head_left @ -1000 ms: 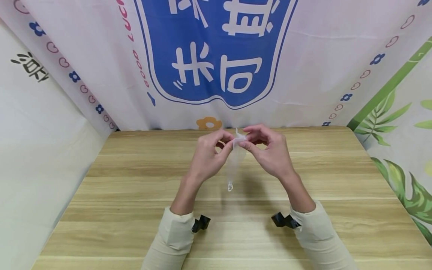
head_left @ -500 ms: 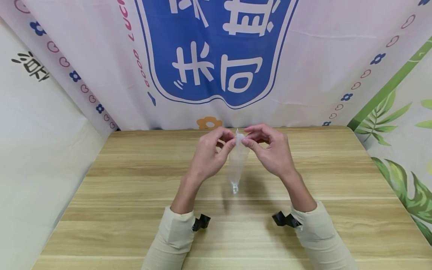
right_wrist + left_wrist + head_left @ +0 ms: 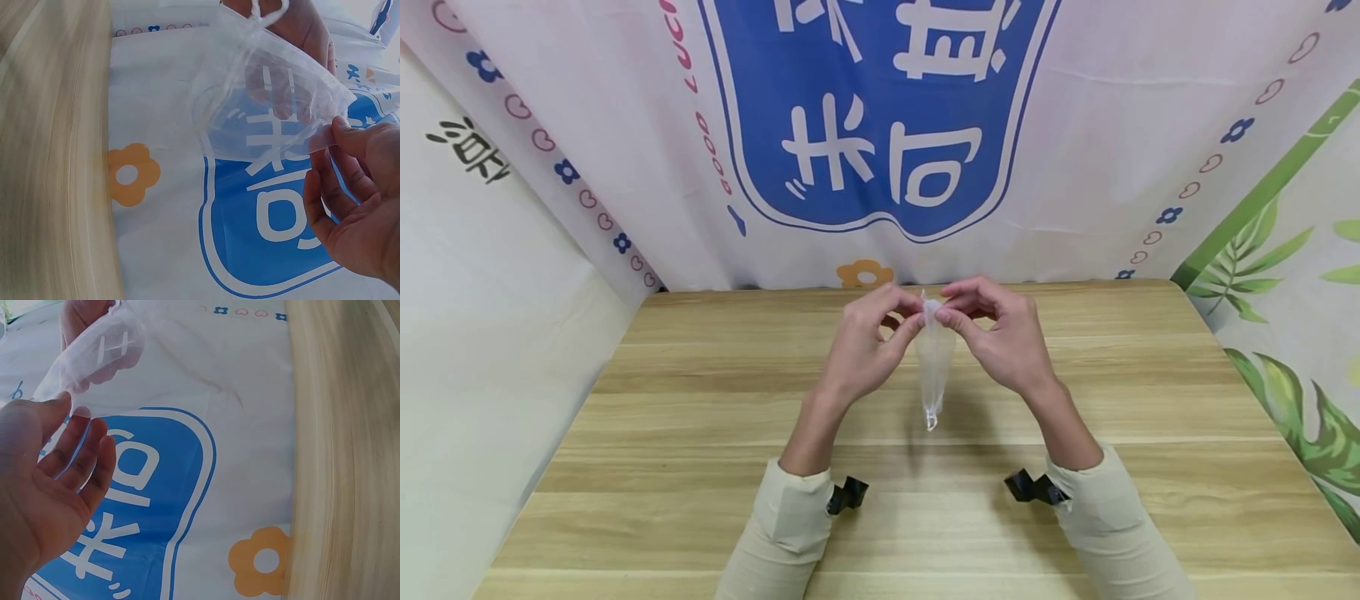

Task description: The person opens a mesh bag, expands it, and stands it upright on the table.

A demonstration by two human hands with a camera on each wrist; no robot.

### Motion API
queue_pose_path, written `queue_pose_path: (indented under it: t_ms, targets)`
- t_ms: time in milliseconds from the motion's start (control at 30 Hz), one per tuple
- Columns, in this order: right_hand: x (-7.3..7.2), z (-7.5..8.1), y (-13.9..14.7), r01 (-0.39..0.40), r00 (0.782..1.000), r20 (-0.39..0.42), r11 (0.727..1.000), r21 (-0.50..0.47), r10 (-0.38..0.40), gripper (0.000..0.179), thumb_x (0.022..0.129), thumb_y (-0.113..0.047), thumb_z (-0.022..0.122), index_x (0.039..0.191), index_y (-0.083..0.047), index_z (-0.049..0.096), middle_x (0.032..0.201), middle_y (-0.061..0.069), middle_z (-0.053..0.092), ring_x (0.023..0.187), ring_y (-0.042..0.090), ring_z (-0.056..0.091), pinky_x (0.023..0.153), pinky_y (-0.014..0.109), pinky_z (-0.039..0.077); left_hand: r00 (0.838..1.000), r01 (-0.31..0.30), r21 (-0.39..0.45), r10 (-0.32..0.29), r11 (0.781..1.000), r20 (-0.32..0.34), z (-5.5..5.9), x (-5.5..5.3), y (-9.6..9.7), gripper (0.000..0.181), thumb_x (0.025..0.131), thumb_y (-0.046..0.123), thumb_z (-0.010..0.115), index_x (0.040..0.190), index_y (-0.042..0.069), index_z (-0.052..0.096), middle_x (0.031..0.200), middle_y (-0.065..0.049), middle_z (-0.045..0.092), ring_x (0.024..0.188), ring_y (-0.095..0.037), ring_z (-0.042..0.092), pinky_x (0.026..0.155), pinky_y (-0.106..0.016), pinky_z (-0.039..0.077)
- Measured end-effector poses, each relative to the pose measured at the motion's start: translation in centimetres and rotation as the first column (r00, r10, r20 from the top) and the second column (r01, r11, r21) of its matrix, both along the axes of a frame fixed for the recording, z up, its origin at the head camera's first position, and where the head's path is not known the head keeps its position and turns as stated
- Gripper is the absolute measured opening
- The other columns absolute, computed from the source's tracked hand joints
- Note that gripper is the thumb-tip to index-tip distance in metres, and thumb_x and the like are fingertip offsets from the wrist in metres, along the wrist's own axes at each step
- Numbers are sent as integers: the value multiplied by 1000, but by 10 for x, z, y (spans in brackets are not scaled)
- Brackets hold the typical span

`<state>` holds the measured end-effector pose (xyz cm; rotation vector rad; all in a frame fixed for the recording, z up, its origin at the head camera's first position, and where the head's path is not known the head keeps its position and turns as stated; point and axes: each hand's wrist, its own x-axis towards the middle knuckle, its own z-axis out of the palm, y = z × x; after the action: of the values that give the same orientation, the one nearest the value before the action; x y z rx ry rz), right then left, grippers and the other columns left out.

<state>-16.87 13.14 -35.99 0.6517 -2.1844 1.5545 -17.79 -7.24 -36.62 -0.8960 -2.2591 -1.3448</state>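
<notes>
A sheer white drawstring pouch (image 3: pixel 935 358) hangs between both hands near the table's back edge, its small looped end pointing down toward the person. My left hand (image 3: pixel 865 346) pinches one top corner between thumb and forefinger. The opposite corner is pinched by my right hand (image 3: pixel 1009 342). In the right wrist view the see-through pouch (image 3: pixel 269 94) spreads out from the fingertips, with a white drawstring (image 3: pixel 267 19) looped at its far end. Through its fabric (image 3: pixel 119 344) the left wrist view shows the other hand's fingers. The remaining fingers of both hands curve loosely beneath.
A wood-grain table (image 3: pixel 685 467) lies below the hands. Behind its back edge hangs a white cloth (image 3: pixel 1097 167) with a blue printed sign and an orange flower. Leaf-printed fabric (image 3: pixel 1285 275) borders the right side. Small black mounts (image 3: pixel 847 496) sit at both wrists.
The pouch's hanging end has swung to the right, and its top, bunched earlier, looks more drawn out. Both hands keep nearly the same place and grip.
</notes>
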Motion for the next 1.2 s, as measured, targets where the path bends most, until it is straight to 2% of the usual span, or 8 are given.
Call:
queue_pose_path:
  t_ms: [200, 433, 600, 700, 900, 1033, 1200]
  targets:
    - [0, 0, 2, 17, 1000, -14, 1000, 17, -17, 22, 91, 2, 81, 112, 5, 74, 90, 16, 80, 77, 3, 72, 77, 16, 60, 1000, -5, 30, 5, 1000, -13, 0, -1, 0, 7, 103, 6, 71, 102, 1, 75, 95, -11, 75, 85, -20, 70, 76, -37, 66]
    - [0, 0, 4, 15, 1000, -16, 1000, 22, -14, 20, 93, 3, 80, 112, 4, 74, 89, 15, 80, 75, 7, 72, 77, 17, 60, 999, -17, 22, 16, 1000, 34, 0, -1, 0, 10, 106, 10, 67, 104, 2, 74, 97, -11, 75, 90, -22, 71, 79, -40, 65]
    - [-1, -1, 4, 10, 1000, -14, 1000, 20, -9, 21, 93, 3, 79, 113, 5, 74, 89, 15, 80, 75, 14, 73, 76, 17, 60, 997, -4, 4, 3, 1000, 71, 0, 0, 1, 10, 106, 11, 67, 108, 3, 72, 98, -10, 75, 90, -20, 71, 78, -35, 65]
    - [-1, -1, 4, 4, 1000, -9, 1000, 21, -4, 22, 93, 2, 80, 114, 3, 74, 90, 14, 80, 77, 12, 73, 76, 17, 60, 996, 12, 1, -12, 1000, 83, -1, 1, 1, 10, 105, 11, 70, 112, 4, 72, 100, -9, 75, 90, -18, 71, 76, -31, 65]
    - [0, 1, 3, 1, 1000, 6, 1000, 26, -1, 24, 92, 0, 82, 115, 2, 74, 92, 14, 80, 79, 5, 71, 77, 18, 60, 999, 18, -4, -17, 1000, 48, -1, 0, 2, 15, 104, 8, 70, 117, 2, 73, 100, -10, 76, 89, -20, 72, 75, -38, 66]
    - [-1, 0, 3, 1, 1000, 9, 1000, 29, -1, 24, 92, 0, 83, 114, 2, 75, 92, 13, 80, 79, 6, 71, 77, 18, 60, 1000, 6, -4, -6, 1000, 26, -1, 0, 3, 11, 103, 6, 71, 112, 2, 74, 99, -11, 77, 88, -21, 73, 75, -40, 66]
    - [0, 1, 4, 4, 1000, 6, 999, 35, -4, 24, 91, 0, 83, 114, 1, 75, 92, 13, 80, 79, 6, 71, 77, 18, 60, 1000, -7, -12, 7, 1000, 16, -1, 0, 3, 6, 103, 6, 71, 107, 3, 74, 98, -10, 77, 89, -20, 73, 74, -36, 65]
